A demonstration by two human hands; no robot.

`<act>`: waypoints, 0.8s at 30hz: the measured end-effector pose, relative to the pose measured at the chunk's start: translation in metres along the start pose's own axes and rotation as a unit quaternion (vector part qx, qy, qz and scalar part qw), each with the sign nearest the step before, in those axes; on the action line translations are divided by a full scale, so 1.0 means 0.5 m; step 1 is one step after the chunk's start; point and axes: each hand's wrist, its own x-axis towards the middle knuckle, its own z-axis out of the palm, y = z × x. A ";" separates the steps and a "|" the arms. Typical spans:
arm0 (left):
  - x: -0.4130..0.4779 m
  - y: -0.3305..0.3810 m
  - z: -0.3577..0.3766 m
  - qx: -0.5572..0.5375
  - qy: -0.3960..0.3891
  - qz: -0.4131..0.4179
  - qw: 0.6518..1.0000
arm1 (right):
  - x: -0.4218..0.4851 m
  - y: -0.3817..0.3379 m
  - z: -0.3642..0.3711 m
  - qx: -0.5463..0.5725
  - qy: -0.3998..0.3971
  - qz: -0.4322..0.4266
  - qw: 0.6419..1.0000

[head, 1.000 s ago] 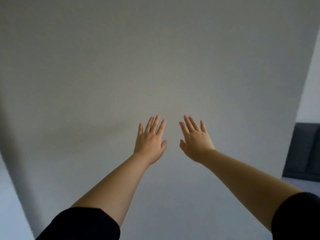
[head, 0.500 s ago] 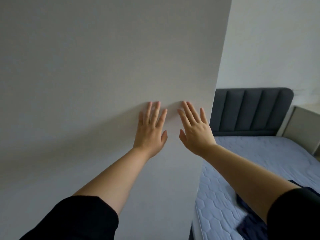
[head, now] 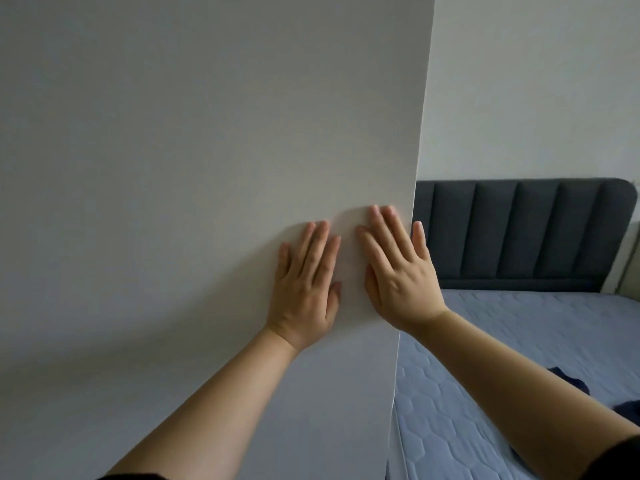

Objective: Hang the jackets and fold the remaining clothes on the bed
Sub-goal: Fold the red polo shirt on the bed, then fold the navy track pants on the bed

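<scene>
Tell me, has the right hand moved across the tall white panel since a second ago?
Yes: the right hand shifted rightward along the tall white panel; its little finger now overlaps the panel's right edge.

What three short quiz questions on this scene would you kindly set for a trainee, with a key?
1. True or false: the left hand and the right hand both press flat, fingers straight, on the white panel.
2. Which colour is the headboard? A. dark grey B. red C. white
3. Fill in: the dark clothing lies on the ______.
Key: 1 true; 2 A; 3 mattress.
</scene>
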 end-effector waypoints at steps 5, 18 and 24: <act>-0.135 0.043 0.084 0.015 0.041 0.007 0.999 | -0.151 -0.022 0.051 0.005 0.021 -0.003 1.000; -0.320 0.360 0.258 -0.091 -0.059 0.023 0.994 | -0.529 0.096 -0.002 0.000 -0.096 0.125 0.988; -0.370 0.568 0.362 -0.147 -0.154 0.012 0.977 | -0.762 0.199 -0.059 -0.018 -0.204 0.223 0.953</act>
